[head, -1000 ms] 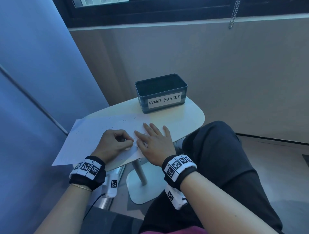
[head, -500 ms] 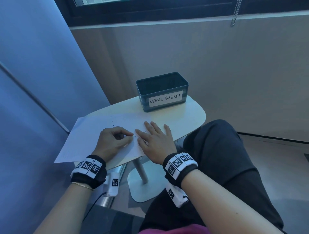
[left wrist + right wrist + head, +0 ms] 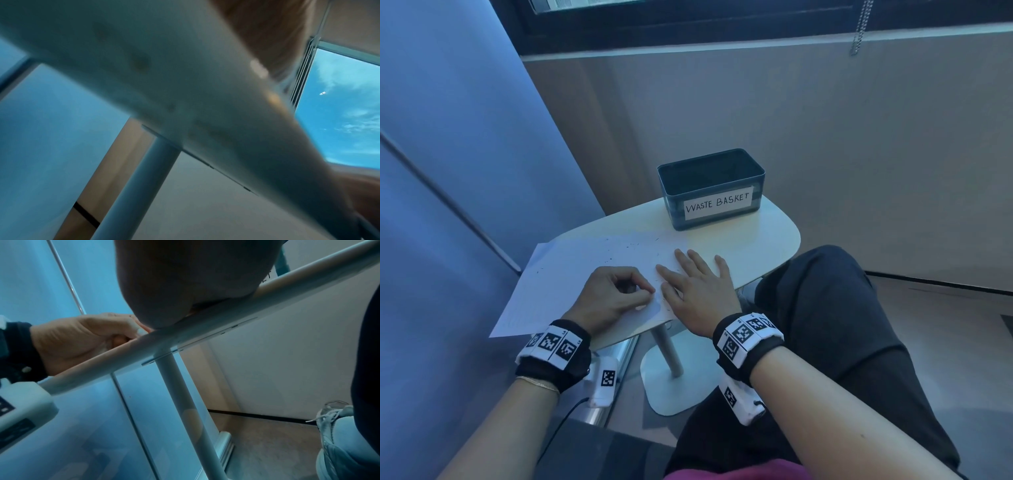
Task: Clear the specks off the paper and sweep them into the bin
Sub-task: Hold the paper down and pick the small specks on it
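A white sheet of paper (image 3: 571, 274) lies on the left half of a small white table (image 3: 756, 240) and overhangs its left edge. Fine dark specks (image 3: 633, 245) are scattered over the far part of the sheet. My left hand (image 3: 643, 291) sits at the paper's near right corner, fingers curled, thumb and forefinger pinching the sheet's edge. My right hand (image 3: 695, 284) lies flat, fingers spread, on the paper's right edge. The dark bin (image 3: 678, 212), labelled WASTE BASKET, stands at the table's far end. The right wrist view shows my left hand (image 3: 86, 337) from below the table edge (image 3: 205, 318).
A blue wall panel (image 3: 448, 171) stands close on the left. My dark-trousered knee (image 3: 825, 291) is right beside the table's right edge. The table's single leg (image 3: 666, 346) and round base sit below. The left wrist view shows only the blurred table underside (image 3: 164, 65).
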